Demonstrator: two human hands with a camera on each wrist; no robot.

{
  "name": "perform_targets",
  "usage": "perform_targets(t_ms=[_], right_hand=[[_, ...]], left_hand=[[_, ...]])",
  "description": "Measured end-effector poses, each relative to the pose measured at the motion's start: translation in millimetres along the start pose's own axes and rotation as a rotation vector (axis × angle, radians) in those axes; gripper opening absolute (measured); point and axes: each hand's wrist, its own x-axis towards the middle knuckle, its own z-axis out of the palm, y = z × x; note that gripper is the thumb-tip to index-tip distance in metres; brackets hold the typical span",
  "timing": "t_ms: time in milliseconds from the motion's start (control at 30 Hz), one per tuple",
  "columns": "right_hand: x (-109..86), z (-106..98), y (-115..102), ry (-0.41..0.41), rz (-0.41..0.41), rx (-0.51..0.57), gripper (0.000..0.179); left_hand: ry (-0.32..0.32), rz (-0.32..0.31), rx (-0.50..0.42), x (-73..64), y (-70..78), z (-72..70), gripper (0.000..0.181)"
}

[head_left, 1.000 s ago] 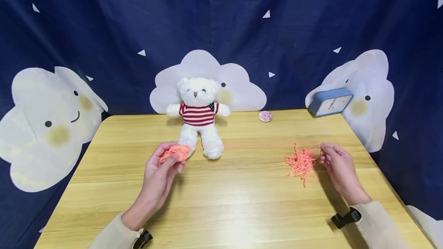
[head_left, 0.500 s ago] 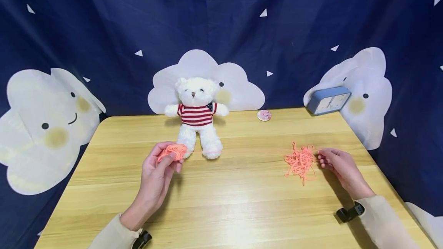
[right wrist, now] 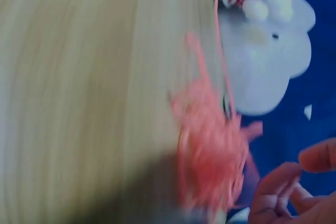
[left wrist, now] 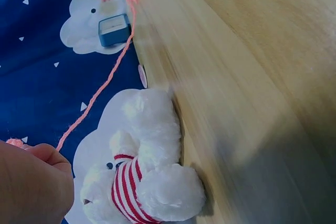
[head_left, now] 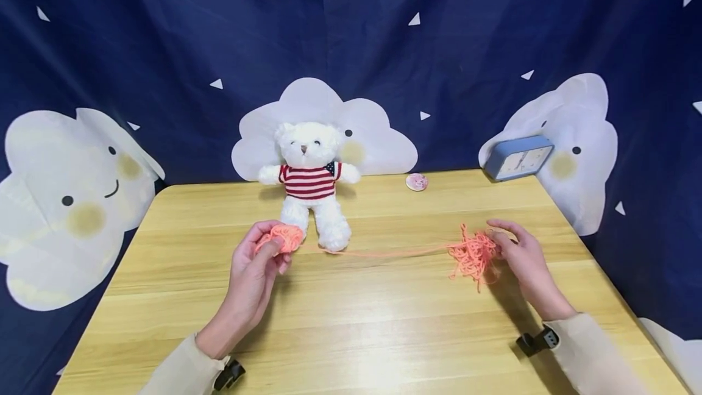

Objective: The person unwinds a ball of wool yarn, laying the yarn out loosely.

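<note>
A: What's the left hand (head_left: 254, 278) doing?
B: It's pinching a bundle (head_left: 287, 238) of coral yarn between thumb and fingers, grip firmly closed, just in front of the bear (head_left: 309, 146), toward the person's left.
A: And the right hand (head_left: 523, 261)?
B: It's hovering beside the tangle (head_left: 470, 255), well to the right of the bear. Its thumb and forefinger are standing slightly parted, and I'm seeing nothing held in that grip.
A: Where's the yarn going?
B: The tangle is resting on the tabletop (head_left: 373, 322), right of the bear, and a strand (left wrist: 110, 76) is running from it past the bear's feet to the left hand.
A: Farther back?
B: The bear itself is sitting upright. A disc (head_left: 417, 182) is lying to its right, a blue clock (head_left: 518, 158) is standing farther right, and a dark blue curtain (head_left: 219, 17) is hanging behind the bear.
</note>
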Motion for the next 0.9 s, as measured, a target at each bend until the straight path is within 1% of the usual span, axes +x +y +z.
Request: perform_targets(t_ms=[67,100,167,233,333,400,467,600,667,733,800,900], right_hand=[[-3.6,14,-8,0.020,-0.025,0.019,0.040],[-5.7,22,-13,0.013,-0.040,0.038,0.038],[-10.2,40,-22,-0.046,-0.059,0.101,0.036],[-13.2,58,-30,-0.162,-0.073,0.154,0.036],[-13.8,85,-39,-0.402,-0.072,0.240,0.042],[-11.8,102,-43,-0.546,-0.074,0.264,0.048],[-10.0,118,-46,-0.655,-0.070,0.288,0.054],[-11.4,147,-50,-0.813,-0.060,0.317,0.057],[-15.4,159,-50,-0.877,-0.054,0.316,0.056],[-20.3,167,-50,-0.916,-0.046,0.316,0.054],[-25.7,171,-49,-0.926,-0.048,0.310,0.052],[-30.0,170,-46,-0.898,-0.066,0.299,0.047]], left_hand=[[0.007,0.001,0.005,0.1,1.3,-0.4,0.019],[0.010,0.003,0.007,0.3,1.8,-0.5,0.019],[0.016,0.004,0.007,0.4,2.9,-0.2,0.020],[0.020,0.005,0.006,0.4,3.7,0.7,0.020],[0.024,0.002,0.007,0.4,5.0,2.1,0.021],[0.019,-0.001,0.008,0.1,5.7,2.6,0.021],[0.006,-0.007,0.013,-0.3,6.1,2.9,0.021],[-0.030,-0.017,0.001,-0.7,5.7,3.3,0.020],[-0.030,-0.025,-0.006,-0.5,5.0,3.9,0.020],[-0.020,-0.033,-0.004,0.0,4.3,4.9,0.020],[-0.005,-0.042,0.009,0.8,3.9,5.8,0.021],[0.026,-0.051,0.032,2.5,3.0,5.6,0.022]])
